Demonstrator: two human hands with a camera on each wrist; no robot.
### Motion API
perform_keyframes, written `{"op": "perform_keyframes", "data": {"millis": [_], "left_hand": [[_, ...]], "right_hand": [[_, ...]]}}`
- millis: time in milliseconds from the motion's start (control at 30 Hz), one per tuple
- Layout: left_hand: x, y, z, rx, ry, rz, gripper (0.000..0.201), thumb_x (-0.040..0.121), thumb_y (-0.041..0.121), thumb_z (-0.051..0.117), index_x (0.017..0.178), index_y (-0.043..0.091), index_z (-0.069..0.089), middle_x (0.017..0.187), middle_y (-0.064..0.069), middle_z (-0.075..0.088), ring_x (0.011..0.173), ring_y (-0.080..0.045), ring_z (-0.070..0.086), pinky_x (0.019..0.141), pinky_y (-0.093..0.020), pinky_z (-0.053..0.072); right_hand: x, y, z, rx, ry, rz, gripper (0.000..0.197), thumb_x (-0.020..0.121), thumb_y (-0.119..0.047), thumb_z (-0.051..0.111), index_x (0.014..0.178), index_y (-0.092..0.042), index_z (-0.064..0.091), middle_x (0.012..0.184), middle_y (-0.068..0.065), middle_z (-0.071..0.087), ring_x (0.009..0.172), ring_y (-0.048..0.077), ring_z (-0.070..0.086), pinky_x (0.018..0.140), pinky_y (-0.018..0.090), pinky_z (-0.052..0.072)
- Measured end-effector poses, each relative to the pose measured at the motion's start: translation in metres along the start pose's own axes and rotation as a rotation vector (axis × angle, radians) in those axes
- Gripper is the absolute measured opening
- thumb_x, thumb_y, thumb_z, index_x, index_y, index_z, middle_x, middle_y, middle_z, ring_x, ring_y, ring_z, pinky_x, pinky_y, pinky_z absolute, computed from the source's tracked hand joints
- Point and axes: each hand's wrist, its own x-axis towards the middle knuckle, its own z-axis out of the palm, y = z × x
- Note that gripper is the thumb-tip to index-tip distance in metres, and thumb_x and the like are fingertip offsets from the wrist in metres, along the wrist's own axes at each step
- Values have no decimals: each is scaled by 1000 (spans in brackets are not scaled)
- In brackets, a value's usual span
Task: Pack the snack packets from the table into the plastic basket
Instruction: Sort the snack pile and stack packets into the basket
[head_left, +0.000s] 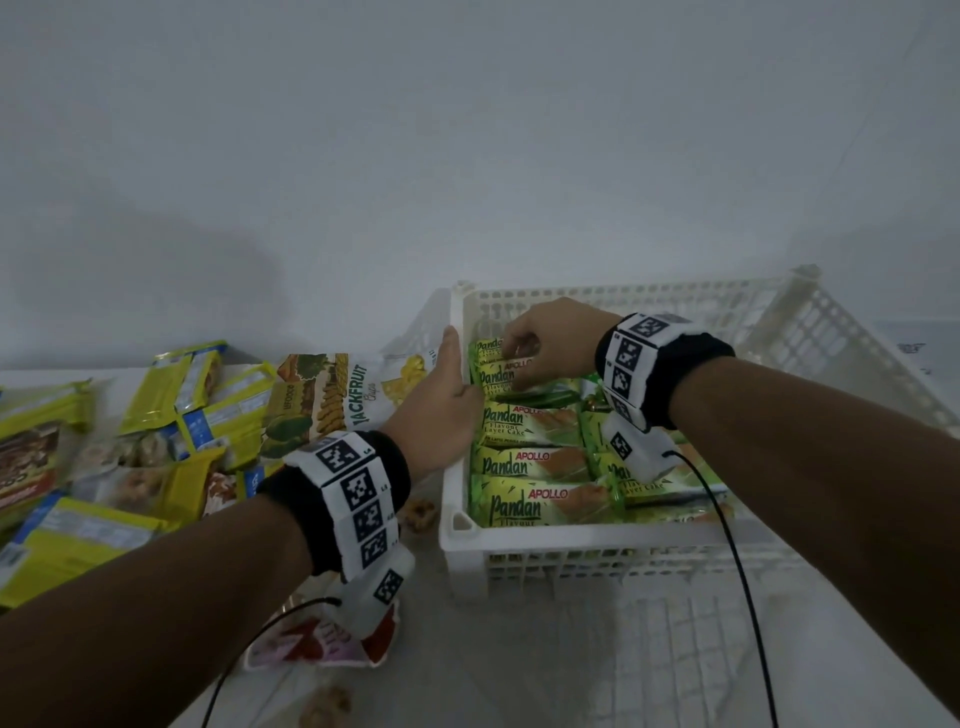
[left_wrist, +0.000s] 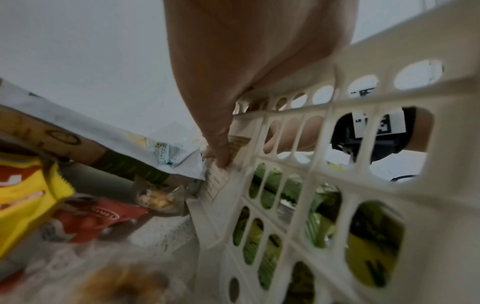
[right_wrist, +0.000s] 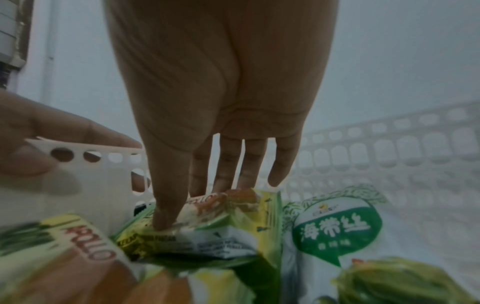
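A white plastic basket (head_left: 545, 545) stands on the table at the right and holds several green Pandan cake packets (head_left: 524, 462) in rows. My right hand (head_left: 535, 353) reaches into its far left corner and pinches one Pandan packet (head_left: 498, 374) between thumb and fingers. In the right wrist view the thumb (right_wrist: 166, 216) presses on that packet (right_wrist: 207, 216), with the other fingers behind it. My left hand (head_left: 452, 379) grips the basket's left wall at the rim. In the left wrist view the palm (left_wrist: 233, 82) lies over the basket wall (left_wrist: 215, 216).
Left of the basket lie a jackfruit chips bag (head_left: 337, 400), several yellow packets (head_left: 208, 410) and a red-and-white packet (head_left: 322, 644) under my left wrist. A white-and-green seaweed packet (right_wrist: 335, 230) lies in the basket. A plain wall stands close behind.
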Motion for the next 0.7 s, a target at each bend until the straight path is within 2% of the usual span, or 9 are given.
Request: {"op": "perform_keyframes", "data": {"millis": [333,400,433,500,533,567,600,633,700], "left_hand": [[9,3,8,29,3,3,70,109,17,34,161,17,-13,80,22,21,65,5,21,62,-16,19],[8,10,11,53,10,5,70,108,16,35,161,18,-11,82,23,25,65,6,24,61,-15,23],[7,12,12,60,2,2,70,109,17,35,161,19,-11,88,23,34,68,7,30,61,-14,29],[3,16,11,55,-16,-13,70,109,18,35,162,22,-11,132,16,47,92,9,45,74,-12,41],[1,18,10,72,-12,-29,69,109,19,34,162,24,-11,156,9,33,106,4,44,83,-16,39],[0,20,10,97,1,-43,69,109,20,34,162,25,-11,166,4,18,109,-2,43,86,-19,37],[-1,23,11,116,18,-59,69,109,19,34,162,26,-10,168,-2,17,103,-8,48,81,-25,40],[0,26,12,130,38,-75,69,109,19,34,162,26,-9,162,-8,29,91,-13,56,74,-31,45],[0,29,16,137,70,-102,69,108,19,35,162,27,-6,127,-10,55,65,-18,57,56,-34,46]], "right_hand": [[-20,1,-6,-35,37,16,41,87,-42,78,123,-25,68,110,-8,62,104,15,61,86,29,48],[-21,6,-8,-71,33,11,42,87,-42,77,124,-27,66,110,-8,59,104,16,60,89,32,50],[-21,10,-9,-86,30,6,41,87,-42,77,124,-27,66,111,-8,60,104,16,59,91,33,51],[-17,18,-13,-109,25,-22,40,87,-41,77,123,-26,67,111,-7,61,104,17,60,92,35,51],[-16,22,-14,-120,15,-41,39,88,-41,76,123,-26,67,111,-7,61,105,17,60,92,35,50],[-15,25,-16,-131,3,-61,39,88,-41,76,123,-25,67,110,-7,61,104,17,59,92,34,50],[-14,27,-16,-140,-9,-81,39,89,-40,75,123,-25,67,112,-6,61,103,16,59,92,33,49],[-14,28,-16,-147,-22,-95,39,89,-40,75,124,-25,67,115,-5,63,103,16,59,92,34,50],[-12,30,-14,-164,-46,-120,41,88,-38,76,126,-27,67,121,-5,65,103,17,62,93,37,54]]}}
